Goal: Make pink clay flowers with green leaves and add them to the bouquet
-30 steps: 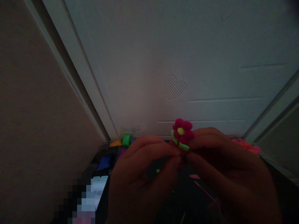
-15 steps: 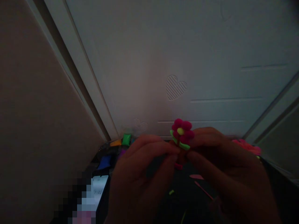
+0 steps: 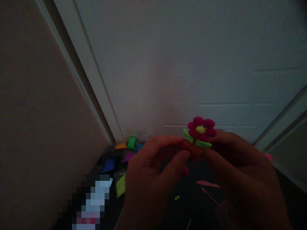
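Observation:
Raised above the dark work surface is a small clay flower in a pot. Its brown pot [image 3: 193,150] carries a magenta flower [image 3: 200,129] with a yellow centre and two light green leaves [image 3: 203,144]. My left hand [image 3: 152,175] pinches the pot's left side between thumb and fingers. On the other side, my right hand [image 3: 242,172] closes on the pot, its fingers partly hidden behind the petals. Below the pot lies a magenta lump [image 3: 186,171], partly covered by my left thumb.
Packets in green [image 3: 131,142], orange [image 3: 120,146], blue [image 3: 109,165] and yellow-green [image 3: 121,186] lie left. A flat pink tool [image 3: 207,184], a thin pink stick [image 3: 209,196] and a yellow-green scrap [image 3: 177,198] rest below my hands. A white door [image 3: 139,64] stands behind.
Both hands and the potted flower have shifted slightly right. My left fingers have moved off the front of the pot, so more of it shows, and the flower faces more upright.

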Available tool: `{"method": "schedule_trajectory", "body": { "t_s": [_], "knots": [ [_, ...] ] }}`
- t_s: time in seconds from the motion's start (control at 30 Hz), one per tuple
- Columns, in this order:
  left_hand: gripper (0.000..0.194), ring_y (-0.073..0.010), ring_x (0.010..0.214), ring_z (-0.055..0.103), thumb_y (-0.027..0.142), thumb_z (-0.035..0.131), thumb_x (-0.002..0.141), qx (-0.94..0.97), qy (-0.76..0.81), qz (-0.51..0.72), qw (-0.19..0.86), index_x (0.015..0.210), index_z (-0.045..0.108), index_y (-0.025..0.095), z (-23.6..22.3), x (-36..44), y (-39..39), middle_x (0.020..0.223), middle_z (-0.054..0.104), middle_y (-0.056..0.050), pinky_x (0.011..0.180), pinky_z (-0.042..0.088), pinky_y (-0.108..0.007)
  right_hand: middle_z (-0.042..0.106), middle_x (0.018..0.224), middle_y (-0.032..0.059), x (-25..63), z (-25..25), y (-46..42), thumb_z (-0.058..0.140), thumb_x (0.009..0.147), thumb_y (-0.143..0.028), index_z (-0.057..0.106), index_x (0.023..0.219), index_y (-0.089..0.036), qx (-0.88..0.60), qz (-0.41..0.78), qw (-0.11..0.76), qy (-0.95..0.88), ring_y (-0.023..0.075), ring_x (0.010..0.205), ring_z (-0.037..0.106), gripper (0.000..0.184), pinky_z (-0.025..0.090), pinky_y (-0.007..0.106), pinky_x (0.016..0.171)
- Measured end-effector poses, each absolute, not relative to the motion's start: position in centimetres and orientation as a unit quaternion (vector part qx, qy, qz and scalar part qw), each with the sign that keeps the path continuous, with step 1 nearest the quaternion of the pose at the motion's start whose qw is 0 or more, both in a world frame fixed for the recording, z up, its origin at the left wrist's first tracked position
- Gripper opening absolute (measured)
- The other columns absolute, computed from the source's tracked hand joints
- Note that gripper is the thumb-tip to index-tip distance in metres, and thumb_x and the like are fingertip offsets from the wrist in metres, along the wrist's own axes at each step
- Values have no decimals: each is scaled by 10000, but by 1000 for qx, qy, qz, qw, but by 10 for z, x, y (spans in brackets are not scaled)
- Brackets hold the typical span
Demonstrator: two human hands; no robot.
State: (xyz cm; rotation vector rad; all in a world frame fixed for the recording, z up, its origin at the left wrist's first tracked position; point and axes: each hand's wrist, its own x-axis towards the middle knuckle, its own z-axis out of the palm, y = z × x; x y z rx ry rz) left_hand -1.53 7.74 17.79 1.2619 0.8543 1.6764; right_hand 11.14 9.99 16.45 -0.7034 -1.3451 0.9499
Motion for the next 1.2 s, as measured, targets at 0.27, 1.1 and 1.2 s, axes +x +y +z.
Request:
{"method": "schedule_trajectory", "body": {
  "t_s": [0.27, 1.1, 1.2],
  "knots": [
    [146, -61, 731, 622, 104, 649, 692, 501, 347, 712, 349, 760, 691, 226, 164, -2, 98, 812, 647, 43, 658, 513, -124, 708, 810, -19, 114, 163, 107, 670, 655, -393, 682, 882, -323, -437, 408, 607, -524, 153, 643, 648, 237, 544, 276, 658],
    [112, -112, 756, 604, 236, 659, 696, 410, 303, 741, 438, 800, 693, 213, 145, 12, 126, 829, 684, 9, 723, 469, -227, 711, 876, -2, 108, 151, 120, 586, 742, -404, 660, 913, -319, -441, 393, 604, -536, 220, 757, 654, 204, 518, 322, 574],
    [87, -89, 695, 591, 209, 673, 676, 385, 272, 748, 468, 761, 693, 214, 146, 12, 128, 776, 678, 25, 676, 466, -206, 712, 842, -9, 106, 155, 120, 604, 729, -400, 670, 857, -312, -451, 391, 609, -523, 214, 755, 656, 169, 524, 332, 610]
  ]
}}
